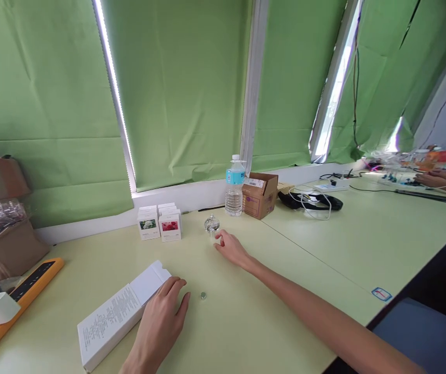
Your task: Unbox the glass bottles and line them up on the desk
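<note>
My left hand rests with its fingers loosely spread at the open-flapped end of a long white carton printed with small text. Just right of those fingers lies a small round greenish disc, like a cap or magnet. Further back, my right hand reaches over the table, thumb and index finger apart and lightly bent. Its fingertips are beside a small clear glass-like piece with a shiny, rounded top; whether they touch it I cannot tell. Nothing shows in the grasp of either hand.
Several small white boxes with flower pictures, a water bottle and a brown cardboard box stand near the window ledge. An orange power strip and stacked cartons are at left. A black strap with cable lies right; another person's hand is beyond.
</note>
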Motion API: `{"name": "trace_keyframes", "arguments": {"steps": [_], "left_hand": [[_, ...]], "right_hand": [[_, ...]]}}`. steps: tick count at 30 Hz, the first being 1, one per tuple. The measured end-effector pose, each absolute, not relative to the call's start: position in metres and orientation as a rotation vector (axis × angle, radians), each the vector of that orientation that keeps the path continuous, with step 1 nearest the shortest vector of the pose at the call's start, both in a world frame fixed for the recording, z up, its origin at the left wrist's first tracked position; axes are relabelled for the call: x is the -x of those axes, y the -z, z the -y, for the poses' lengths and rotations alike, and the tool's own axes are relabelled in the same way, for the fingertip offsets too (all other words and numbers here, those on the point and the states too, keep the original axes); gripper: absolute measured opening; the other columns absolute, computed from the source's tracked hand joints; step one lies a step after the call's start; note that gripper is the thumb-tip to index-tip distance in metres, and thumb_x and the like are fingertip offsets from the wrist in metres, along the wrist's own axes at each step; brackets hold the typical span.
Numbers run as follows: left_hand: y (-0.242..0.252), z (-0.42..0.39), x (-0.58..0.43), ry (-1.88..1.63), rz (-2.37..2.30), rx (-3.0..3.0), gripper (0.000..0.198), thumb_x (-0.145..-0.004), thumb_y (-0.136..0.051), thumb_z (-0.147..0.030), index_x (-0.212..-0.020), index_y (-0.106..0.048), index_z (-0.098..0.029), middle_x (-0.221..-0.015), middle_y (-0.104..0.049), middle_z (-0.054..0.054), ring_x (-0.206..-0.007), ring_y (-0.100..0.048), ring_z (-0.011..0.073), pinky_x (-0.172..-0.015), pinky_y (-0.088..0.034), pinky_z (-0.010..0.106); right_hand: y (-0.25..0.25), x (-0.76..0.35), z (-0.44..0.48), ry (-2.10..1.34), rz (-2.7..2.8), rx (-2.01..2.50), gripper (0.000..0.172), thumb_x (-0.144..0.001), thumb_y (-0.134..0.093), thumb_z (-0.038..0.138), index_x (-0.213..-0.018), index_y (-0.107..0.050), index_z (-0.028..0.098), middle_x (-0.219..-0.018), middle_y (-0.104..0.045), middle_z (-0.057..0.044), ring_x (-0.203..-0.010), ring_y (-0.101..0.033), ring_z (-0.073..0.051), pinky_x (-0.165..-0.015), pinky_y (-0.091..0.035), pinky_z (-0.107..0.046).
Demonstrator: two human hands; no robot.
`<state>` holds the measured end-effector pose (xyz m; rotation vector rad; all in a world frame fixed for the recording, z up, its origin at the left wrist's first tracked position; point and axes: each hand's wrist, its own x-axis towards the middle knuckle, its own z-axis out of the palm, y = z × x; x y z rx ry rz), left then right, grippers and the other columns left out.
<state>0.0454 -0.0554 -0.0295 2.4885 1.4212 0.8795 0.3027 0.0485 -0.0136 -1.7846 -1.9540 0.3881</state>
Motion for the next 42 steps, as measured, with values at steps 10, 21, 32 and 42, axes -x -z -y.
{"name": "trace_keyframes", "arguments": {"steps": [10,21,32,42], "left_hand": [[0.033,0.052,-0.045,-0.876,-1.433,-2.521,0.026,-0.095,-0.038,-0.033,-0.111,-0.056,-0.025,-0.114,-0.063,0.005,-0.097,-0.066,0.0215,-0.076,-0.054,0.033],[0.036,0.05,-0.04,-0.939,-1.419,-2.544,0.023,-0.095,-0.04,-0.032,-0.11,-0.056,-0.025,-0.113,-0.064,0.004,-0.098,-0.066,0.0201,-0.079,-0.055,0.032],[0.02,0.051,-0.031,-0.991,-1.537,-2.589,0.029,-0.095,-0.038,-0.039,-0.116,-0.054,-0.026,-0.12,-0.061,0.005,-0.109,-0.059,0.0229,-0.089,-0.05,0.037],[0.006,0.039,0.044,-0.408,-2.045,-2.088,0.089,-0.068,-0.062,-0.058,-0.138,-0.035,-0.01,-0.13,-0.052,0.019,-0.12,-0.047,0.0368,-0.096,-0.037,0.047]], "right_hand": [[0.025,-0.257,0.033,-0.477,2.344,1.426,0.018,-0.082,-0.062,0.033,-0.095,-0.064,0.02,-0.079,-0.066,0.002,-0.071,-0.058,-0.013,-0.062,-0.037,-0.021],[0.029,-0.321,-0.082,-0.223,1.946,1.731,0.021,-0.091,-0.057,0.029,-0.105,-0.06,0.014,-0.101,-0.061,-0.006,-0.092,-0.059,-0.02,-0.083,-0.047,-0.039],[0.057,-0.332,-0.082,-0.284,1.629,1.582,0.033,-0.085,-0.049,0.032,-0.114,-0.055,0.017,-0.089,-0.063,-0.004,-0.068,-0.058,-0.017,-0.069,-0.047,-0.031],[0.036,-0.283,-0.05,-0.662,1.763,1.291,0.03,-0.082,-0.057,0.043,-0.093,-0.066,0.017,-0.086,-0.066,-0.006,-0.071,-0.058,-0.018,-0.069,-0.047,-0.031]]}}
